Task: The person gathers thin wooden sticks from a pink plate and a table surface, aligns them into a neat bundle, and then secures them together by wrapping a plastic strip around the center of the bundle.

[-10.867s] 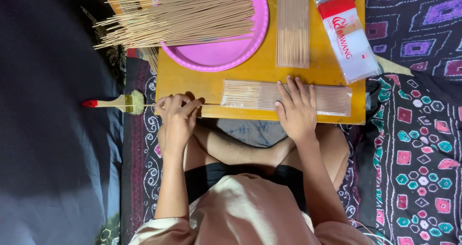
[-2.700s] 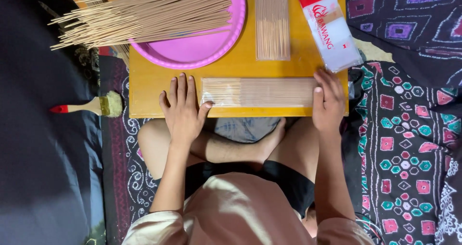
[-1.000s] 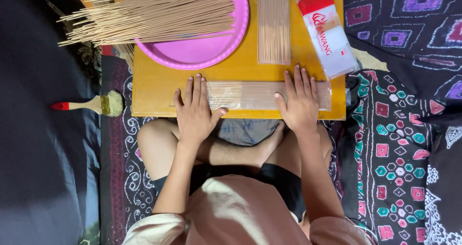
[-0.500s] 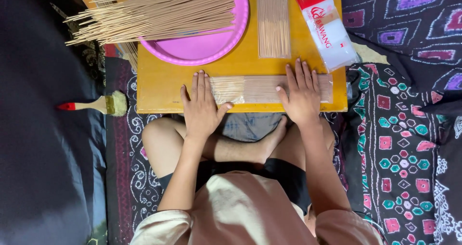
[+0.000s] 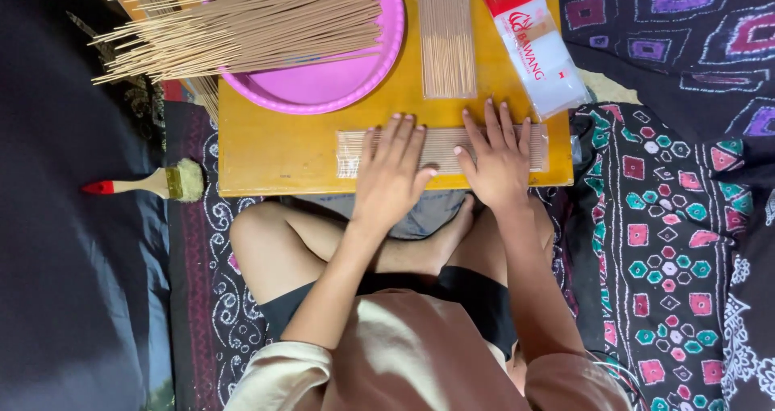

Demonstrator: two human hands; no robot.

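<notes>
A flat clear packet of thin tan sticks point(image 5: 444, 146) lies along the near edge of a yellow board point(image 5: 274, 148). My left hand point(image 5: 391, 177) rests palm down on the packet's middle, fingers spread. My right hand point(image 5: 496, 157) presses flat on it just to the right, close beside the left. Neither hand grips anything. The packet's left end point(image 5: 351, 153) and right end point(image 5: 539, 146) stick out from under the hands.
A pink round tray point(image 5: 323, 84) holds a heap of loose sticks point(image 5: 242, 27) at the back left. A neat bundle of sticks point(image 5: 446, 35) and a red-and-white packet point(image 5: 537, 44) lie behind. A red-handled brush point(image 5: 149, 185) rests left on dark cloth.
Both hands have slid toward the packet's middle and now lie side by side. Earlier they were spread toward its two ends.
</notes>
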